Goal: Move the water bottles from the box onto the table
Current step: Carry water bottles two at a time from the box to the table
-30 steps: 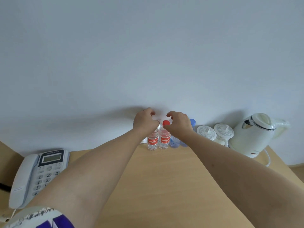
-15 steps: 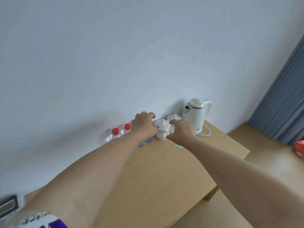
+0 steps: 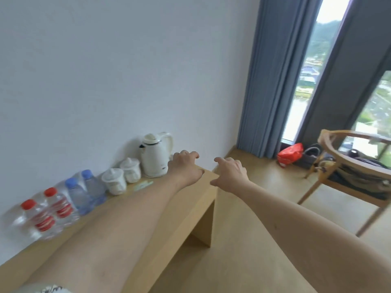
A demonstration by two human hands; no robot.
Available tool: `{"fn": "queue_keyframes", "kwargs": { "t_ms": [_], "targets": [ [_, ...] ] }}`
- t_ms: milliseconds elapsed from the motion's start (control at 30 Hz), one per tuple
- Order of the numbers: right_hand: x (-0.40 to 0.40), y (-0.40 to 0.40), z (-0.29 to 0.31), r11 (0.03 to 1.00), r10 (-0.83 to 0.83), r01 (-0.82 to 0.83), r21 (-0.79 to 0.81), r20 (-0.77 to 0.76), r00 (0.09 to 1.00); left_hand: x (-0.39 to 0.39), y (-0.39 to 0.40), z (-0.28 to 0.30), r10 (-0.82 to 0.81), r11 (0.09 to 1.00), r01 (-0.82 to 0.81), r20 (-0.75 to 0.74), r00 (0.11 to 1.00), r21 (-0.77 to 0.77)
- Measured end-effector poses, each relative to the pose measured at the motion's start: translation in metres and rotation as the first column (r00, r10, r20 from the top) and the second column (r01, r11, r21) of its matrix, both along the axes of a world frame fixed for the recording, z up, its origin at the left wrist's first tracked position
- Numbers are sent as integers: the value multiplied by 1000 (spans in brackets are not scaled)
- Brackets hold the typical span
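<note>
A: From the head view, four water bottles (image 3: 61, 205) are seen upright on the table (image 3: 186, 210), left of the kettle (image 3: 155, 156).

B: Nothing is held: left hand (image 3: 185, 168) and right hand (image 3: 230, 174) are loosely spread beyond the kettle.

A: Smooth, full, fairly heavy bottles are judged best gripped mid-body. No box is shown.

B: Right of the kettle, curtain (image 3: 268, 77) and chair (image 3: 349, 168) are noted.

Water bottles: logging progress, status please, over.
Left hand and right hand empty, fingers relaxed. Four water bottles upright on table by wall. No box in view. Nothing obstructing.
</note>
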State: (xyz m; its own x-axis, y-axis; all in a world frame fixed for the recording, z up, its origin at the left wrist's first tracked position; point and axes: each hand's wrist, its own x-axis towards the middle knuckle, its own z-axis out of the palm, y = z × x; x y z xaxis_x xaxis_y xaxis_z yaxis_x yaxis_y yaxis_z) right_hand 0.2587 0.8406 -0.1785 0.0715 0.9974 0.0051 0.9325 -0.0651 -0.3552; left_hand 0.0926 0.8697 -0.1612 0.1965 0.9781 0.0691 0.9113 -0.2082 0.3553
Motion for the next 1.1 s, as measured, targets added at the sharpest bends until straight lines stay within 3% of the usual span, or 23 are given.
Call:
{"fn": "queue_keyframes", "kwargs": {
  "t_ms": [233, 500, 733, 967, 1100],
  "targets": [
    [172, -57, -8, 972, -231, 230, -40, -7, 973, 186, -30, -5, -247, 969, 248, -17, 969, 3],
    [312, -128, -25, 857, -513, 508, -91, -34, 858, 356, -73, -15, -529, 849, 526, -69, 846, -55],
    [425, -177, -39, 687, -724, 713, -140, -38, 689, 497, -95, -27, -718, 696, 715, -31, 696, -70],
    [556, -196, -44, 477, -877, 866, -152, -13, 481, 658, -98, -39, -878, 479, 874, -57, 475, -81],
    [628, -202, -34, 359, -930, 921, -149, 25, 366, 752, -88, -32, -905, 424, 901, -29, 424, -89]
  ]
}}
